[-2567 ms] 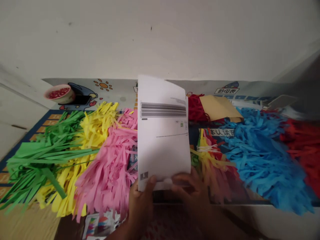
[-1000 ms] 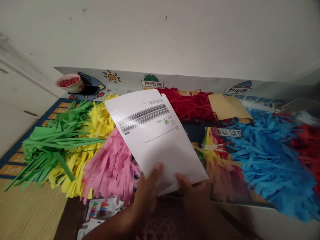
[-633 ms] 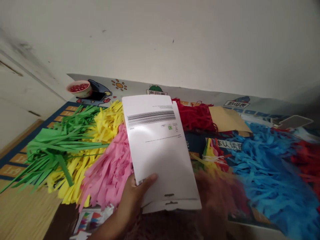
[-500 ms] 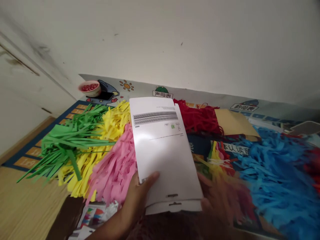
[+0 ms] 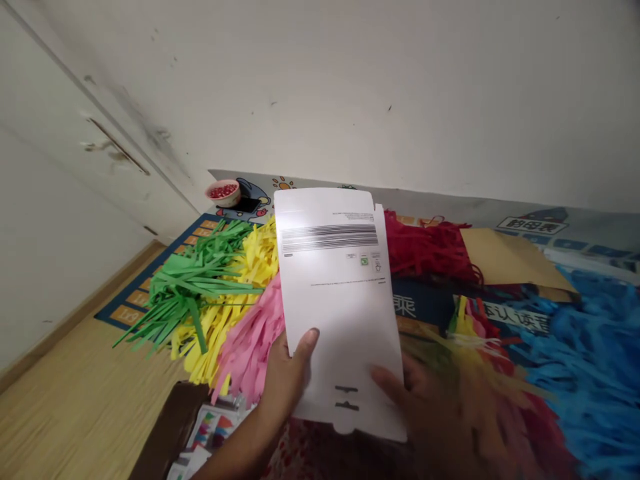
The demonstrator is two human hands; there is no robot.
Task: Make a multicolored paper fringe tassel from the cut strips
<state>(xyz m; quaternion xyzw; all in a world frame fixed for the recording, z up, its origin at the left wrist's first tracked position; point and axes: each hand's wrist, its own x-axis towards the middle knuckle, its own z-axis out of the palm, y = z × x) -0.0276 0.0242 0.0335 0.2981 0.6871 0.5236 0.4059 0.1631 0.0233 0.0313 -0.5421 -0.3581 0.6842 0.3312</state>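
A large white card envelope (image 5: 340, 313) with a barcode and hang slots stands tilted in front of me. My left hand (image 5: 293, 370) grips its lower left edge, thumb on the near face and the fingers behind. On the lower right, my right hand (image 5: 407, 393) holds the same envelope, its thumb over the face and part of it blurred. Behind and left of the envelope lie pink strips (image 5: 253, 340), yellow strips (image 5: 215, 333) and green strips (image 5: 185, 287). Red strips (image 5: 430, 247) lie behind its right side.
Blue strips (image 5: 595, 360) and a multicoloured bundle (image 5: 480, 347) lie right. A tan envelope (image 5: 515, 263) is beside the red strips. Against the wall stands a bowl of red pieces (image 5: 223, 193), next to a phone (image 5: 245, 205). A brown stool edge (image 5: 167, 427) shows lower left.
The view has shifted, so the surroundings sit farther right. My right thumb has come onto the envelope's face, and the flap at its lower end now hangs differently.
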